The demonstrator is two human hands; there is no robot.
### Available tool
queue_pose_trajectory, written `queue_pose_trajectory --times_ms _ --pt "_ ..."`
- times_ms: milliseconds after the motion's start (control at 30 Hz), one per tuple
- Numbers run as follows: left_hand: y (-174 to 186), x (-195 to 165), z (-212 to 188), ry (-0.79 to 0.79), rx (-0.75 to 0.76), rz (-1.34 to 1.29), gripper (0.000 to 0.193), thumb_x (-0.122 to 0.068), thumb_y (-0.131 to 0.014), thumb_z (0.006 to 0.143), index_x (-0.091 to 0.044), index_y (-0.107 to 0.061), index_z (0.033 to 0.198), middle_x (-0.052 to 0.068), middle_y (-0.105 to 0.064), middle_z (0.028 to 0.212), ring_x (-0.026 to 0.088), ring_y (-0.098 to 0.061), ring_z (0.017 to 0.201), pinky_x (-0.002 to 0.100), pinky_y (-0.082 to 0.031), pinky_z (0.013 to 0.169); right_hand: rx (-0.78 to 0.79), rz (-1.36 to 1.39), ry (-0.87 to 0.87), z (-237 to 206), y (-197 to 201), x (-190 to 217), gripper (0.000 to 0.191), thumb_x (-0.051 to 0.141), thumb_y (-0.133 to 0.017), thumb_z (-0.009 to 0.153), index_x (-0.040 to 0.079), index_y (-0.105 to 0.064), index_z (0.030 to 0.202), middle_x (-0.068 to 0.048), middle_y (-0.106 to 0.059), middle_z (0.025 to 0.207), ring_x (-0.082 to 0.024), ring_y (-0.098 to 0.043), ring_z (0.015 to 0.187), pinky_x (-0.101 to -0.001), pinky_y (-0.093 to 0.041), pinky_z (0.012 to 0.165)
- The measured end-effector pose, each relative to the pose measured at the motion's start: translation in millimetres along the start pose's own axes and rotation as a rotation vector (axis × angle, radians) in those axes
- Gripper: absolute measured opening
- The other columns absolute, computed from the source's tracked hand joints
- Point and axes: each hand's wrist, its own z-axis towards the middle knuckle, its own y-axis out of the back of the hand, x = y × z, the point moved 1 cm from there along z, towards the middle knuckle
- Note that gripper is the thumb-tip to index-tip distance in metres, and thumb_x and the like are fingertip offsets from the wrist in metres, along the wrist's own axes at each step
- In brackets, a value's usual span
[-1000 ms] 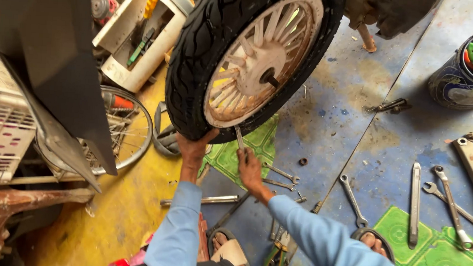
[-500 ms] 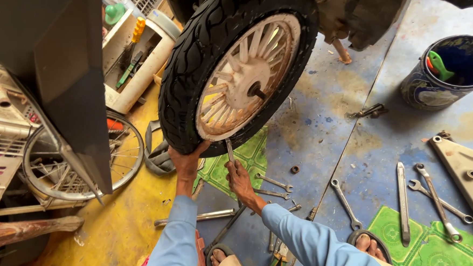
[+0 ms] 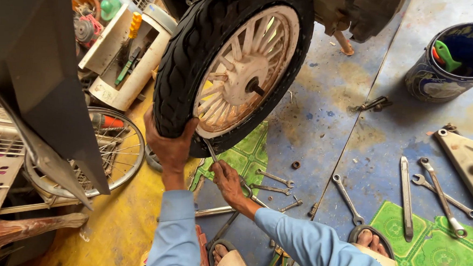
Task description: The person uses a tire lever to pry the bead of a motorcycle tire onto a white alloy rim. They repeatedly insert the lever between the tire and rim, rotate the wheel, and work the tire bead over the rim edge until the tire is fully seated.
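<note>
Change: since the earlier frame the view has closed in; wheel sits higher and larger, both hands stayed at its lower edge.
Left hand [image 3: 172,146]: palm pressed on black tyre [image 3: 189,66] at about 7 o'clock of the wheel, fingers spread and wrapped over the tread.
Right hand [image 3: 227,180]: fingers curled tight round a thin metal tyre lever [image 3: 211,150]; lever tip goes up to the rim edge at roughly 6 o'clock, looks wedged between tyre and rim but the contact is hard to see.
Wheel: cream spoked rim [image 3: 242,74], tilted, off the floor, upper centre of view.
Floor: blue concrete [image 3: 323,116], green mat [image 3: 246,158] under the wheel.
Spanners: several [image 3: 346,191] lying at 4 o'clock of the wheel, well apart from hands.
Bucket: blue [image 3: 456,63], 2 o'clock of view.
Bicycle wheel: spoked [image 3: 119,154], at 9 o'clock of left hand, near.
</note>
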Motion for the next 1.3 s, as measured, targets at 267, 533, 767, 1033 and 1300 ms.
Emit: queue_pose_trajectory --times_ms 267,533,767,1033,1300 --pt "-23.5 37.9 -58.2 0.389 0.045 -0.411 0.059 -0.004 -0.092 0.077 0.002 -0.060 0.126 0.010 -0.070 0.114 0.018 -0.067 0.098 0.031 -0.056 0.088 -0.019 -0.051 0.044 8.9 4.2 -8.8 0.049 0.049 -0.053 0.105 0.005 -0.061 0.085 0.000 -0.045 0.063 -0.009 -0.040 0.058 -0.0280 -0.035 0.052" --pt "-21.9 61.8 -62.3 0.373 0.074 -0.425 0.041 0.005 -0.087 0.075 0.005 -0.067 0.111 0.010 -0.076 0.100 0.018 -0.073 0.088 0.031 -0.060 0.080 0.118 -0.396 0.257 33.2 44.2 -2.6 0.039 0.034 -0.047 0.108 0.003 -0.058 0.088 -0.009 -0.049 0.064 -0.022 -0.045 0.059 -0.0418 -0.040 0.056" --pt "-21.4 55.8 -59.6 0.441 0.055 -0.466 0.044 0.002 -0.086 0.073 0.003 -0.065 0.112 0.008 -0.075 0.101 0.015 -0.072 0.087 0.029 -0.060 0.079 0.278 -0.772 -0.018 40.2 110.3 12.6 0.031 0.037 -0.038 0.107 0.010 -0.053 0.113 -0.019 -0.063 0.079 -0.032 -0.062 0.064 -0.0514 -0.052 0.067" --pt "-21.0 58.4 -61.6 0.360 0.085 -0.347 0.040 0.003 -0.088 0.076 0.004 -0.067 0.110 0.009 -0.076 0.098 0.018 -0.073 0.085 0.031 -0.060 0.079 0.362 -1.511 0.383 114.5 172.0 83.8 0.039 0.033 -0.036 0.107 0.009 -0.063 0.123 -0.010 -0.065 0.106 -0.027 -0.063 0.065 -0.0412 -0.055 0.052" --pt "-23.0 60.8 -63.3 0.432 0.088 -0.390 0.042 0.004 -0.086 0.075 0.003 -0.066 0.112 0.008 -0.074 0.099 0.016 -0.073 0.085 0.030 -0.061 0.077 0.413 -1.710 0.611 129.7 151.1 139.0 0.039 0.042 -0.045 0.110 0.014 -0.068 0.096 -0.003 -0.069 0.095 -0.021 -0.067 0.077 -0.0356 -0.054 0.066"
